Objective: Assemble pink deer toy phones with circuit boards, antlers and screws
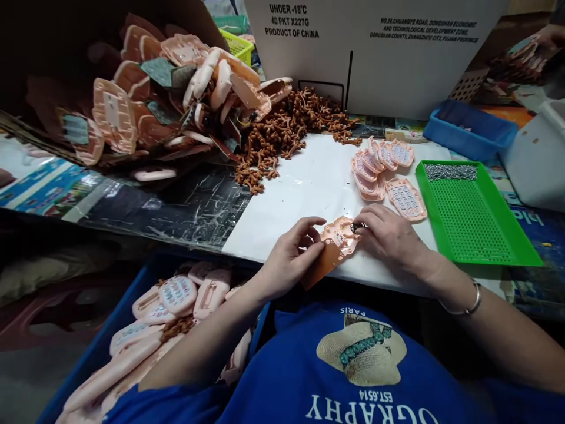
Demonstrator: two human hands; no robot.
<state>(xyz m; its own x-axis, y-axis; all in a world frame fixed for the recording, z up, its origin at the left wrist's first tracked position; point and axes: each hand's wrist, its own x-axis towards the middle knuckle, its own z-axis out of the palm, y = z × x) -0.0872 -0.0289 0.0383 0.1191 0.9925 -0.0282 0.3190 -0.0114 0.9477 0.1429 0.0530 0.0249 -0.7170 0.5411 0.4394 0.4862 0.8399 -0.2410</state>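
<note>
Left hand (289, 256) is pinching the pink toy shell (339, 235) at the near edge of the desk (309, 176), grip pressed together on the shell's left side and on the brown circuit board (322, 265) sticking out from under it toward the person. Right hand (391, 238) is resting on the shell's right end, fingertips pinching a small dark part (355, 227) against it; can't tell what the part is.

Shell is lying flat on the white sheet, between both hands, just in front of the blue shirt (344, 377).

Around it:
- finished keypad pieces (384, 168) are sitting fanned out just beyond the right hand
- green perforated tray (474, 215) is sitting right of the hand, small metal bits (450, 172) lying along its far end
- brown rubber parts (286, 132) are lying heaped at the sheet's far left corner
- pile of pink shells (176, 94) is spilling from a cardboard box far left
- blue crate (110, 335) with more pink shells is sitting below the desk edge, under the left forearm
- white carton (375, 53) is standing behind, blue bin (468, 126) sitting to its right
</note>
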